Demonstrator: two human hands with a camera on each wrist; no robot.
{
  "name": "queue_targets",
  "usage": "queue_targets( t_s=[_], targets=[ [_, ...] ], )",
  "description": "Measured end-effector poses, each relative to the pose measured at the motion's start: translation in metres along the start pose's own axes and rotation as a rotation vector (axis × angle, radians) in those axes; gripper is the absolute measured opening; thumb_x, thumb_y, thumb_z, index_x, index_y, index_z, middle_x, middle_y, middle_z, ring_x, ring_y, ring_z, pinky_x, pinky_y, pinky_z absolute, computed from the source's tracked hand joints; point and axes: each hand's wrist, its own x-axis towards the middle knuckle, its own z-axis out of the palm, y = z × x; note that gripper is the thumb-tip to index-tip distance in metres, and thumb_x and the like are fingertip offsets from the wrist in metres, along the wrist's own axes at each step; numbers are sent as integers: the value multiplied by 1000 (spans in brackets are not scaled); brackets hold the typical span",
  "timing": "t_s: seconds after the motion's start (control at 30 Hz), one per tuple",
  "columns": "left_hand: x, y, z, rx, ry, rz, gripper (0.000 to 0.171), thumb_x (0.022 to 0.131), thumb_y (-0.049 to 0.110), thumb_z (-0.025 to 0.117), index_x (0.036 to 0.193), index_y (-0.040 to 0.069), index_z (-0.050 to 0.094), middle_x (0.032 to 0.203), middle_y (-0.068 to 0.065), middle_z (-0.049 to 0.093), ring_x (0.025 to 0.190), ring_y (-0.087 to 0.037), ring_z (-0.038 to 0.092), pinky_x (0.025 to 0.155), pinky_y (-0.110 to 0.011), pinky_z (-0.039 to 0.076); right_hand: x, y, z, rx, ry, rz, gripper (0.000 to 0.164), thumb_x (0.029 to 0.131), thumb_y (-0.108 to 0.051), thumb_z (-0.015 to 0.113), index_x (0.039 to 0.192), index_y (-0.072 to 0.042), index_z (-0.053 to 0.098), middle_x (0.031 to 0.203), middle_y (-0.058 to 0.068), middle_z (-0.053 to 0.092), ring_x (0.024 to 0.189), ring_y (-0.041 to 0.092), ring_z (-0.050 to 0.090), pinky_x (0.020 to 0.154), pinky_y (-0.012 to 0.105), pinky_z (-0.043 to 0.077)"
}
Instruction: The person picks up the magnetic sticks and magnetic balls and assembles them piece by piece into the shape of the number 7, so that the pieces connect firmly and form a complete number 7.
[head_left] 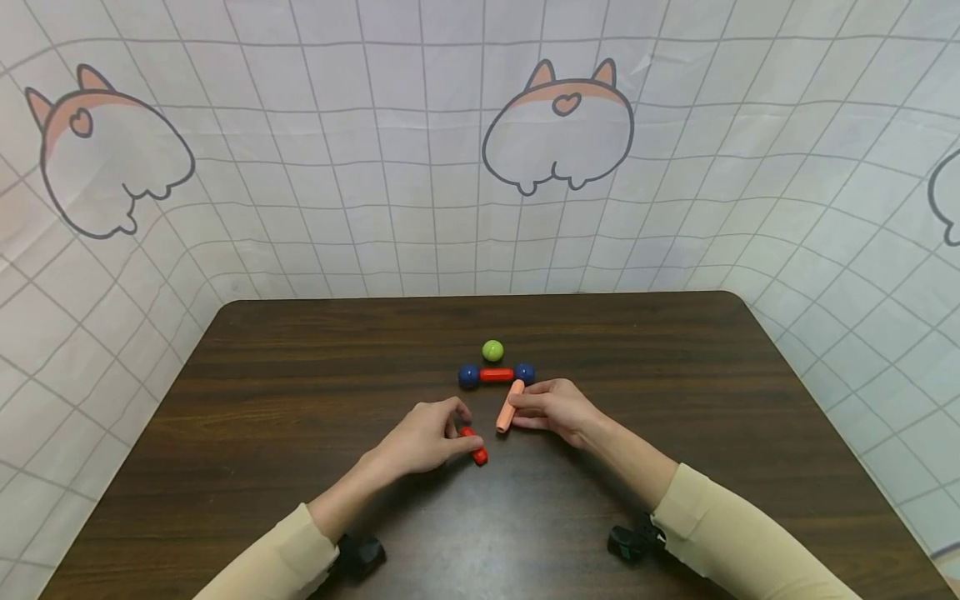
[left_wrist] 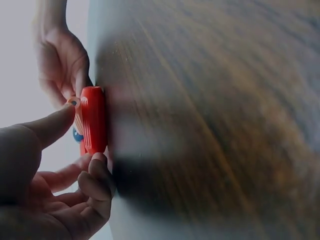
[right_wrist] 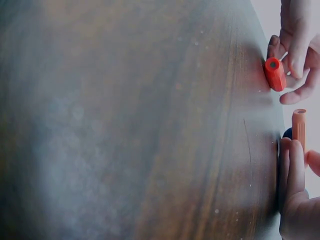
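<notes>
My left hand (head_left: 427, 437) is at a short red ribbed rod (head_left: 478, 455) on the table. Its thumb crosses above the rod in the head view, and in the left wrist view a fingertip is right at the rod's lower end. Thumb and fingers stand apart around it. My right hand (head_left: 558, 410) pinches an orange ribbed rod (head_left: 510, 407) between thumb and fingers, tilted, its upper end near a blue ball. Just beyond lies a second red rod (head_left: 496, 375) with a blue ball (head_left: 468, 377) at its left end and another blue ball (head_left: 525, 372) at its right.
A green ball (head_left: 492, 351) sits behind the red rod with the two blue balls. The dark wooden table (head_left: 337, 342) ends at a white gridded cloth (head_left: 420, 208) with cartoon prints. Black wrist devices (head_left: 628, 543) hang beneath both sleeves.
</notes>
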Motion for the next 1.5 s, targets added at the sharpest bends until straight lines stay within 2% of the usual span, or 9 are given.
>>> queue_targets(
  t_s=[0.17, 0.33, 0.5, 0.7, 0.87, 1.03, 1.2, 1.37, 1.5],
  targets=[
    [2, 0, 2, 21, 10, 2, 28, 94, 31, 78, 105, 7, 67, 70, 2, 59, 54, -10, 52, 51, -27, 43, -1, 0, 0, 0, -8, -9, 38, 100, -6, 68, 129, 16, 58, 103, 15, 73, 90, 19, 74, 83, 32, 57],
    [3, 1, 1, 21, 1, 6, 23, 92, 26, 80, 103, 8, 69, 71, 2, 59, 55, -9, 52, 52, -26, 43, -1, 0, 0, 1, -6, -7, 37, 100, -6, 68, 128, 16, 59, 102, 15, 74, 90, 18, 74, 82, 32, 58],
    [4, 2, -1, -9, -19, 33, 20, 92, 17, 79, 108, 6, 73, 77, 3, 63, 63, -11, 56, 59, -29, 47, -1, 0, 0, 11, 2, -1, 37, 100, -5, 68, 129, 16, 58, 103, 15, 73, 90, 19, 74, 82, 32, 58],
    [6, 1, -1, -25, -77, 37, 23, 93, 9, 74, 115, 7, 75, 88, 4, 66, 78, -13, 60, 68, -32, 51, -1, -1, 1, 18, 9, 7, 38, 100, -5, 67, 130, 17, 58, 104, 16, 73, 91, 19, 74, 82, 32, 57],
    [4, 4, -1, -63, -103, 22, 27, 94, 4, 68, 120, 5, 73, 91, 2, 66, 69, -12, 62, 63, -31, 53, -1, -1, 1, 14, 10, 10, 39, 99, -5, 68, 130, 16, 58, 105, 17, 73, 91, 20, 74, 83, 32, 57],
    [2, 4, 0, -57, -71, 37, 26, 97, 12, 71, 120, 1, 70, 91, 1, 65, 71, -12, 62, 63, -29, 53, -1, -1, 0, 14, 5, 14, 40, 99, -6, 69, 130, 16, 58, 104, 16, 73, 91, 20, 74, 83, 33, 57],
    [1, 4, 2, -5, -25, 37, 32, 92, 19, 79, 117, 1, 70, 88, 2, 64, 74, -11, 60, 66, -29, 52, -1, -1, 1, 12, 1, 9, 39, 99, -6, 69, 130, 16, 58, 103, 16, 73, 91, 20, 74, 82, 32, 57],
    [1, 5, 4, 37, -5, -12, 35, 87, 23, 84, 112, 1, 72, 85, 1, 64, 69, -10, 59, 64, -28, 51, -2, -2, 2, 9, -4, 8, 37, 100, -6, 68, 128, 16, 59, 103, 16, 74, 90, 19, 74, 82, 32, 58],
    [0, 8, 3, 13, -11, -47, 32, 86, 17, 86, 107, 0, 71, 81, 0, 63, 61, -11, 59, 57, -28, 51, -2, -2, 1, 8, -1, 12, 38, 99, -6, 68, 129, 16, 59, 103, 16, 73, 90, 19, 74, 82, 32, 58]
  ],
)
